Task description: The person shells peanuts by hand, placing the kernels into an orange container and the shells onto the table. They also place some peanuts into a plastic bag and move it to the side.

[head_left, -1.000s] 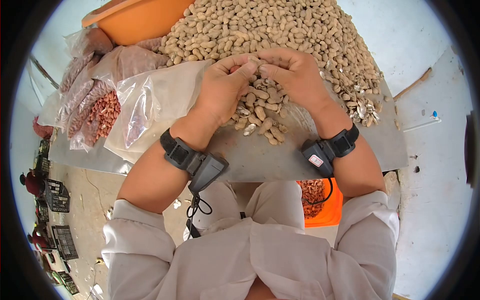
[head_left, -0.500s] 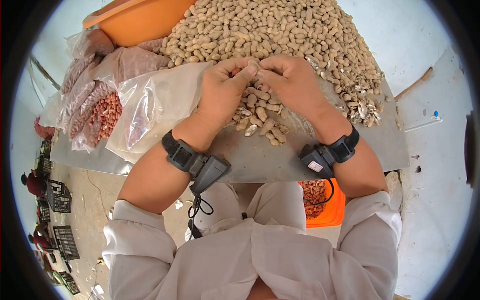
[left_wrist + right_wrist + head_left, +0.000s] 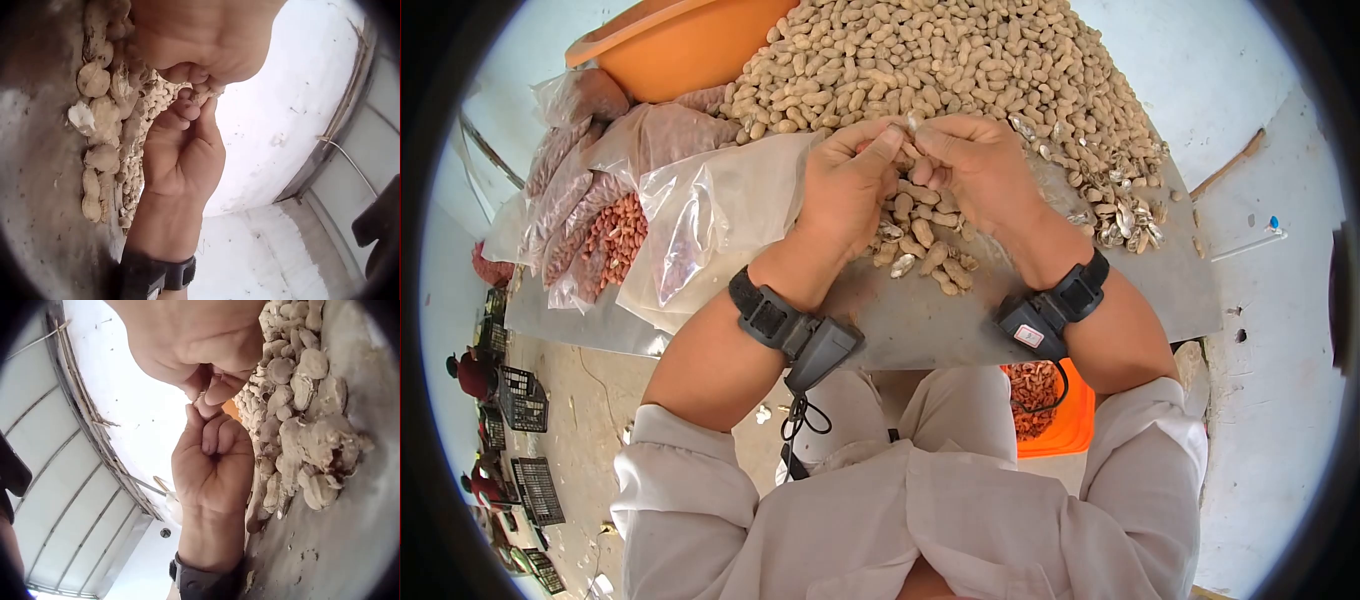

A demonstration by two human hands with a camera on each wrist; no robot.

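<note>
My left hand (image 3: 847,190) and right hand (image 3: 992,175) meet above the near edge of the peanut heap (image 3: 940,60). The fingertips of both pinch a peanut (image 3: 202,98) between them. In the right wrist view a narrow bit of the peanut's shell (image 3: 200,397) shows where the thumbs and fingers come together; the rest is hidden. The other fingers of each hand curl inward toward the palm. Just below the hands, a small cluster of unshelled peanuts (image 3: 922,232) lies on the grey tabletop (image 3: 900,320), with a few broken shells (image 3: 903,265) among it.
Clear bags of reddish kernels (image 3: 612,240) and a flat plastic bag (image 3: 710,210) lie on the left. Behind them stands an orange basin (image 3: 680,50). Empty shells (image 3: 1125,225) gather at the right. An orange container of kernels (image 3: 1050,410) sits below the table edge. Black crates (image 3: 522,398) stand on the floor.
The hands have shifted slightly downward in the head view, and the thumbs sit a little farther apart. A red kernel seen earlier in the left hand's curl is now mostly hidden.
</note>
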